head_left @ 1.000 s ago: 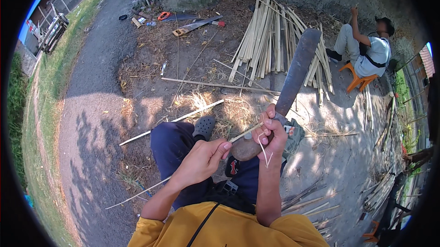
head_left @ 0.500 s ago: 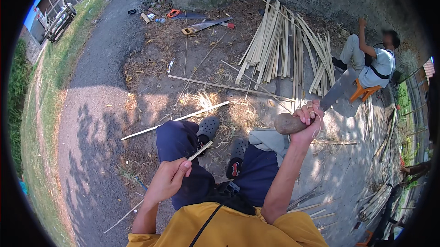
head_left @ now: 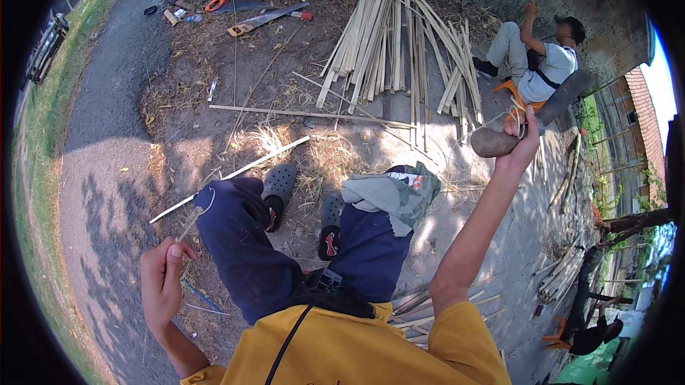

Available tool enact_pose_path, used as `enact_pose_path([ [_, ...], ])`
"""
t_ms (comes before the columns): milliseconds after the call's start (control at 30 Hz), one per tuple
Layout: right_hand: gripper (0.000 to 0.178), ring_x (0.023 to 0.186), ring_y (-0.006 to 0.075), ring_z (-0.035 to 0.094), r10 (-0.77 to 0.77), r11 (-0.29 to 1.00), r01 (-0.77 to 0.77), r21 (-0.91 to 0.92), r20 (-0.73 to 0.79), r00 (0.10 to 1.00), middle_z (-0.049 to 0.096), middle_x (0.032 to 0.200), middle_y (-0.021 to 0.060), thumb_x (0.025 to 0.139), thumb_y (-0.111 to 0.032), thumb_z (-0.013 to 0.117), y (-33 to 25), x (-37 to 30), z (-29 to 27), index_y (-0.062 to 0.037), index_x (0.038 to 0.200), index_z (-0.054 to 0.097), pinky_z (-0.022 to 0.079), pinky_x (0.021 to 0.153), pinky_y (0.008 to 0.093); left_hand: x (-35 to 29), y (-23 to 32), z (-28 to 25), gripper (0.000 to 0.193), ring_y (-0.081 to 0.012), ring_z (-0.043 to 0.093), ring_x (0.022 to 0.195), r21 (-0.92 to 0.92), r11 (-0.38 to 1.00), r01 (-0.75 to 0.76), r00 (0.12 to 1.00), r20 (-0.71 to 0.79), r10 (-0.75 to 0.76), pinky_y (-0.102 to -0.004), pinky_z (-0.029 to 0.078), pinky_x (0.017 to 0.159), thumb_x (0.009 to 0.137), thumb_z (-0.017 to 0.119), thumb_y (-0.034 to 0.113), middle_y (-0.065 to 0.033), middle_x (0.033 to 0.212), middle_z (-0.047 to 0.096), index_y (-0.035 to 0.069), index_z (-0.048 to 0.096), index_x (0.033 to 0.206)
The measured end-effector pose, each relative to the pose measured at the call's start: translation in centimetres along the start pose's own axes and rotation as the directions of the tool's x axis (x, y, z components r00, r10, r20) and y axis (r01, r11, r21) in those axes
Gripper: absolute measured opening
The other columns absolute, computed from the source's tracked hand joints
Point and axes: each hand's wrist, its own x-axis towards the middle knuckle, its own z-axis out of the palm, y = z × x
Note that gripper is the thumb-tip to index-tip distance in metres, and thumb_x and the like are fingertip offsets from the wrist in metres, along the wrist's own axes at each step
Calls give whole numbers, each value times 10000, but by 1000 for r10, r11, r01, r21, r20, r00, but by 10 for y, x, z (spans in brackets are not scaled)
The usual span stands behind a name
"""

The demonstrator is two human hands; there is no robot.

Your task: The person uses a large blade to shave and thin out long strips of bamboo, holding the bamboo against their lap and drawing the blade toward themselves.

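Out to the right, my right hand [head_left: 523, 141] is closed round the thick rounded wooden handle of a machete [head_left: 496, 144]. A thin cord hangs loosely about that hand. The broad dark blade points up and away to the right, overlapping my view of a seated person. Low on the left, beside my left knee, my left hand [head_left: 163, 274] pinches a thin pale bamboo strip [head_left: 188, 228], whose far end bends over near the knee. The strip and the blade are far apart. A grey-green cloth [head_left: 382, 196] drapes over my right knee.
Many split bamboo slats [head_left: 378, 42] lie fanned out ahead. One pale slat [head_left: 235, 176] rests on the ground by my left foot. Handsaws [head_left: 260, 19] lie far left. A person [head_left: 546, 64] sits on an orange stool at right. More strips [head_left: 567, 274] lie lower right.
My left hand has moved left and down with the strip, away from between my knees. My right hand has moved right and up with the machete. The whole view has shifted.
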Motion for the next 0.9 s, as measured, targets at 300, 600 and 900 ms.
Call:
enact_pose_path([
  [300,209,568,95,507,-427,780,266,-567,-170,888,559,728,17,986,-145,722,-68,4,-168,-72,871,564,434,523,278,16,17,-9,342,-130,256,557,291,946,-144,967,-163,198,-352,222,544,1114,488,181,-33,627,338,-21,664,903],
  [600,365,538,126,574,-254,546,-151,-824,-334,908,639,717,83,973,-322,775,2,-78,-259,24,958,661,459,490,291,65,76,42,187,-324,636,665,366,868,-335,936,27,350,-398,466,605,1029,631,186,-140,793,650,24,722,1049],
  [900,339,498,151,636,25,338,-151,-929,-151,988,676,711,68,966,-272,773,47,-180,-208,55,994,691,494,464,295,90,73,143,180,-378,681,766,407,814,-415,908,242,343,-480,519,658,1016,638,246,-128,874,715,100,729,1071],
])
